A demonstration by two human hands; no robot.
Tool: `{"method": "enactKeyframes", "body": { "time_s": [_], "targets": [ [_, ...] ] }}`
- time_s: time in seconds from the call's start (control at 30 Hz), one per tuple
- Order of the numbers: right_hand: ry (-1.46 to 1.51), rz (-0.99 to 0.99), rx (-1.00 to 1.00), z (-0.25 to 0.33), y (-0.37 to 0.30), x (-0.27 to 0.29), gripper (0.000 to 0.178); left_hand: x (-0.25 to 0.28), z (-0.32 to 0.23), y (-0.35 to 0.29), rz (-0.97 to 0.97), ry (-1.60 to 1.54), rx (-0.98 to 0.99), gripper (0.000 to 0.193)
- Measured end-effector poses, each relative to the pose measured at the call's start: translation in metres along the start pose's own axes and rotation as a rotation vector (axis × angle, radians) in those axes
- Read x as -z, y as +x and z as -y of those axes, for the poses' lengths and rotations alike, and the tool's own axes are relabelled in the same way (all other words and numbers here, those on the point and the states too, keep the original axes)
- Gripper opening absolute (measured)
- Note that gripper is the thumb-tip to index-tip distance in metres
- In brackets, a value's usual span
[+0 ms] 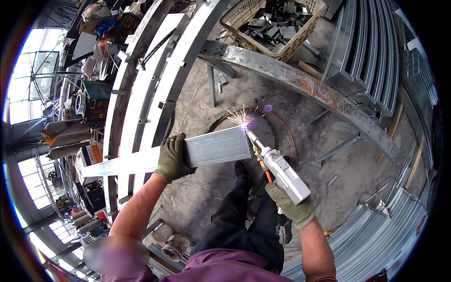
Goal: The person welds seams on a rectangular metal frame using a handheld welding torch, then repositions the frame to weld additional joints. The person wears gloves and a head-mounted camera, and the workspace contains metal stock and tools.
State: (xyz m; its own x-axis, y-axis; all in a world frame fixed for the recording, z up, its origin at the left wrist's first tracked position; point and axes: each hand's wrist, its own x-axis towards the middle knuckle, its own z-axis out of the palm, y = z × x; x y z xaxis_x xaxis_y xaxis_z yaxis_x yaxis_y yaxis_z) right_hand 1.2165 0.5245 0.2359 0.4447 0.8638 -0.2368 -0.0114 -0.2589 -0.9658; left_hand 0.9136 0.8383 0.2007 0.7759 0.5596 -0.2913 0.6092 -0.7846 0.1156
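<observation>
In an olive work glove, my left hand (174,157) grips a long grey metal box tube (218,146) that points away to the left across the steel beams. My gloved right hand (292,204) is wrapped round the grip of a silver handheld welding torch (284,174). Its nozzle meets the far corner of the tube's right end, where a bright purple-white arc throws orange sparks (240,117). An orange-red hose and brass fittings run along the torch's left side. Glare hides the exact contact point.
White and grey steel beams (181,70) stand at the left. A rusty beam (305,84) crosses at the far right. Beyond it sits a cream plastic crate (239,40) of dark metal pieces. Stacked steel channels (361,51) lie far right. A red hose (287,129) loops over the concrete floor.
</observation>
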Motion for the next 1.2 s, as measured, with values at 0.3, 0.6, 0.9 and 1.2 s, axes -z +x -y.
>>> {"method": "enactKeyframes", "body": {
  "time_s": [0.3,0.6,0.9,1.2],
  "targets": [
    [-0.034,0.012,-0.044,-0.006,-0.004,-0.002,0.032,-0.002,0.001,-0.001,-0.005,-0.004,0.003,0.124],
    [-0.059,-0.003,-0.048,-0.002,-0.005,-0.004,0.028,-0.001,0.000,-0.001,0.003,-0.009,0.013,0.125],
    [-0.064,-0.032,-0.034,0.004,-0.003,-0.007,0.025,0.000,0.000,0.000,0.004,-0.012,0.008,0.124],
    [-0.181,-0.058,0.054,-0.001,-0.005,-0.010,0.025,-0.004,0.002,0.000,-0.009,0.003,-0.005,0.122]
  ]
}}
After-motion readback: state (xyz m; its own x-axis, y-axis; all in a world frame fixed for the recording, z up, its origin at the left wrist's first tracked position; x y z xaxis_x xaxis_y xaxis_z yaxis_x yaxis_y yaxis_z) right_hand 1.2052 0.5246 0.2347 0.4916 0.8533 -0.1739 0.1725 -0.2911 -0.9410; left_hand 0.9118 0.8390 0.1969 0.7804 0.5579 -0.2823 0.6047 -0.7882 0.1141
